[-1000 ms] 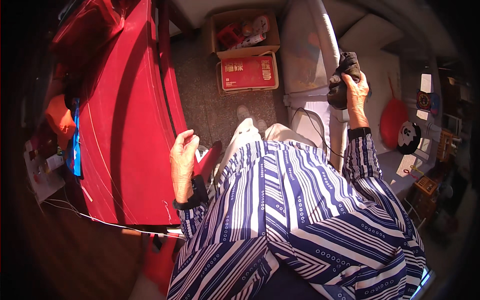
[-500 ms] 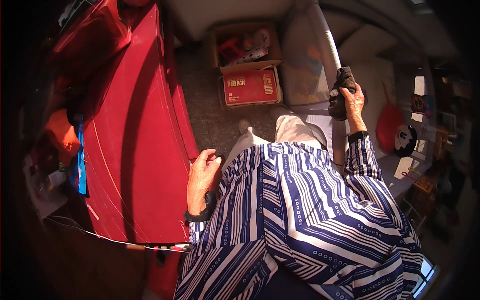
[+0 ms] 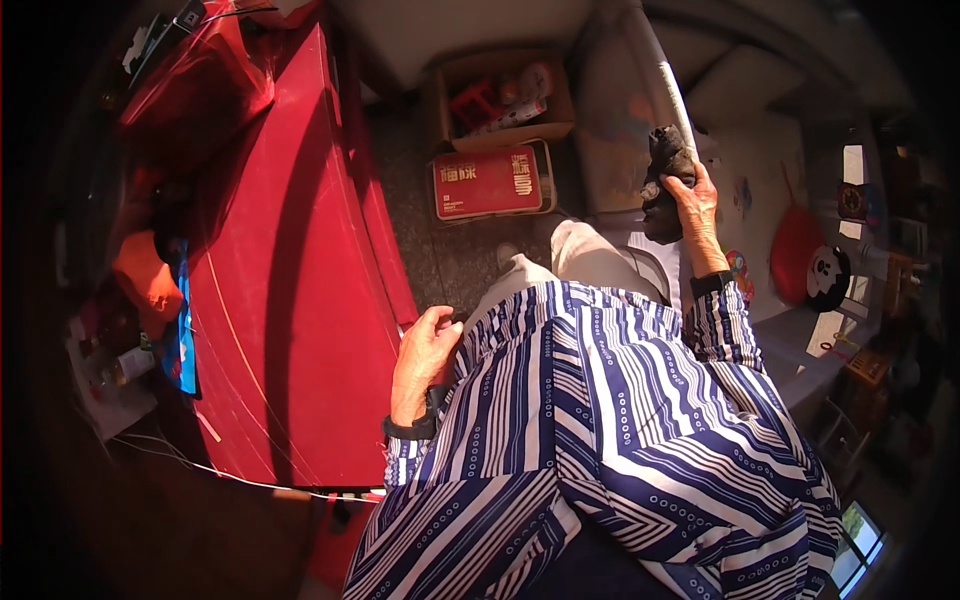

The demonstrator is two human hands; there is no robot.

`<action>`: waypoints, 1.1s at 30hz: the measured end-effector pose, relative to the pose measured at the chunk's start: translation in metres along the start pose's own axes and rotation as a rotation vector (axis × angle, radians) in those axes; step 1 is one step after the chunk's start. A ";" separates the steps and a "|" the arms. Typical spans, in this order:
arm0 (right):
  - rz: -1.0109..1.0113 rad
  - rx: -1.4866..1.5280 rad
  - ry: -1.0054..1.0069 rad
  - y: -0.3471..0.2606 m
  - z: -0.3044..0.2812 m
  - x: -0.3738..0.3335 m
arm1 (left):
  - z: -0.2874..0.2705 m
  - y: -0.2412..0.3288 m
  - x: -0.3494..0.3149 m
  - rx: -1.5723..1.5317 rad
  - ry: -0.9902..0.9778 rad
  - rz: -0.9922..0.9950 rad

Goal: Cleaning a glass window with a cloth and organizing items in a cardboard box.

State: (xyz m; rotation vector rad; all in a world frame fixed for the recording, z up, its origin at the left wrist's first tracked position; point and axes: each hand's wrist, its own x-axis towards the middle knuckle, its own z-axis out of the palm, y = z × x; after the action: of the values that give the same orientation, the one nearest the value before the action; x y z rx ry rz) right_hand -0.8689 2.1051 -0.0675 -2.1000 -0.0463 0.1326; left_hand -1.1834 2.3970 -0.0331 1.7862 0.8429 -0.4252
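Observation:
My right hand (image 3: pixel 697 212) grips a crumpled dark cloth (image 3: pixel 662 215), its thumb and fingers closed on the right side of the bundle. The cloth rests against a pale rounded edge (image 3: pixel 677 95) that runs away from me along a grey, sofa-like piece. My left hand (image 3: pixel 425 362) hovers beside the near right edge of the red table (image 3: pixel 330 390), fingers loosely bent and a little apart. Nothing shows in it, though its palm side is partly hidden.
On the floor ahead lie a red and gold box (image 3: pixel 490 182) and an open cardboard carton (image 3: pixel 555 128) of mixed items. A red plastic bag (image 3: pixel 215 90), an orange cloth-like thing (image 3: pixel 150 280) and a white cable (image 3: pixel 235 478) are at left. A panda-faced round item (image 3: pixel 828 280) lies right.
My right hand and the dark cloth have shifted slightly left along the pale edge. The view has turned a little, so the table and boxes appear shifted. My left hand keeps its loose pose.

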 end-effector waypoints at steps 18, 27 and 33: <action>0.074 0.144 -0.049 -0.015 0.016 -0.027 | 0.005 0.016 -0.011 0.053 -0.139 -0.013; -0.064 0.131 -0.018 -0.004 0.018 -0.009 | 0.007 0.017 -0.012 0.104 -0.045 0.028; -0.007 0.531 -0.105 -0.025 0.021 -0.004 | 0.004 0.025 -0.027 0.151 -0.033 -0.051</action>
State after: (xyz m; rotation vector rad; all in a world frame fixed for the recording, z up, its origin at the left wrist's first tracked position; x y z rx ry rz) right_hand -0.8746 2.1355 -0.0558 -1.5620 -0.0730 0.2241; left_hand -1.1833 2.3801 -0.0006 1.8937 0.8534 -0.5623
